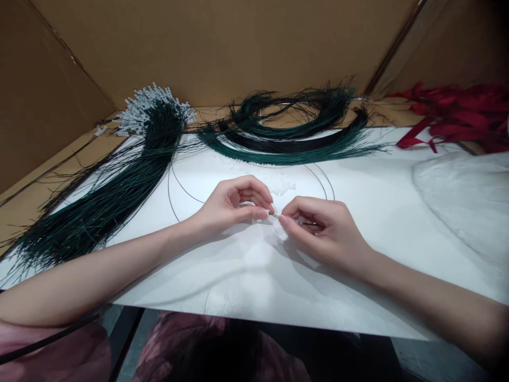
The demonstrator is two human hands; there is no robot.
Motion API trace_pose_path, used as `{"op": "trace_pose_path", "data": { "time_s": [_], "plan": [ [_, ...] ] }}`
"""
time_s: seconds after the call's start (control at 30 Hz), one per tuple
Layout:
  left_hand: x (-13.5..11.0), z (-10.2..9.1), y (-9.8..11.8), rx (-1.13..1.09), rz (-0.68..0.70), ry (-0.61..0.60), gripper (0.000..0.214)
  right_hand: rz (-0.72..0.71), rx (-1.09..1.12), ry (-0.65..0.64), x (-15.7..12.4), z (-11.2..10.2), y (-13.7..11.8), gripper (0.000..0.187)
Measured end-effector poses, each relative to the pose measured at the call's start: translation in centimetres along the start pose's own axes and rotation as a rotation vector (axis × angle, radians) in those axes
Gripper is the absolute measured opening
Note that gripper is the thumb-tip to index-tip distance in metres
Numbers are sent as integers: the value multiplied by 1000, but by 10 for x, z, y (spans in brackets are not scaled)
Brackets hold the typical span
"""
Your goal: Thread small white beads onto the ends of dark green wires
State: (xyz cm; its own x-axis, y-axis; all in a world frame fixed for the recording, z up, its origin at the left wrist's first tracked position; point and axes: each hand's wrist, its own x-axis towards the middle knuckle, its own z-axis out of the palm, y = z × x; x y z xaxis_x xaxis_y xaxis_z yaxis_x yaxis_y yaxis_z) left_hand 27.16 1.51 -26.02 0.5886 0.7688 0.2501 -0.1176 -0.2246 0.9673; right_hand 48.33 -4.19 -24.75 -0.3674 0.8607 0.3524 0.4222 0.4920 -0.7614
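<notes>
Over the white sheet (246,286), my two hands meet fingertip to fingertip. My left hand (234,204) is closed in a pinch on a small white bead-like piece (270,211), mostly covered by the fingers. Facing it, my right hand (324,228) pinches a thin dark wire (275,216), whose short end bridges the gap between the hands. More of this wire shows under the right fingers. Just beyond the hands lies a scatter of small white pieces (282,185), too small to tell apart.
At left lies a thick bundle of dark green wires (131,191) with white beaded tips (135,114). Curved bunches of green wire (286,154) lie at the back, near a cardboard wall (238,48). Red ribbons (465,114) and a translucent plastic bag (469,196) sit at right.
</notes>
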Motion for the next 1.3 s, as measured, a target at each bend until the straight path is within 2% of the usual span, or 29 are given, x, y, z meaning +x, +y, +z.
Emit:
{"op": "trace_pose_path", "data": {
  "time_s": [0.4, 1.0, 1.3],
  "plan": [
    [-1, 2, 3, -20, -50, -12, 23, -28, -6, 3, 0, 1, -1, 15],
    [-2, -1, 2, 94, -3, 13, 10, -10, 1, 21, -1, 1, 0, 14],
    [-1, -1, 3, 88, 11, -9, 16, -15, 11, 17, -3, 1, 0, 15]
  ]
}}
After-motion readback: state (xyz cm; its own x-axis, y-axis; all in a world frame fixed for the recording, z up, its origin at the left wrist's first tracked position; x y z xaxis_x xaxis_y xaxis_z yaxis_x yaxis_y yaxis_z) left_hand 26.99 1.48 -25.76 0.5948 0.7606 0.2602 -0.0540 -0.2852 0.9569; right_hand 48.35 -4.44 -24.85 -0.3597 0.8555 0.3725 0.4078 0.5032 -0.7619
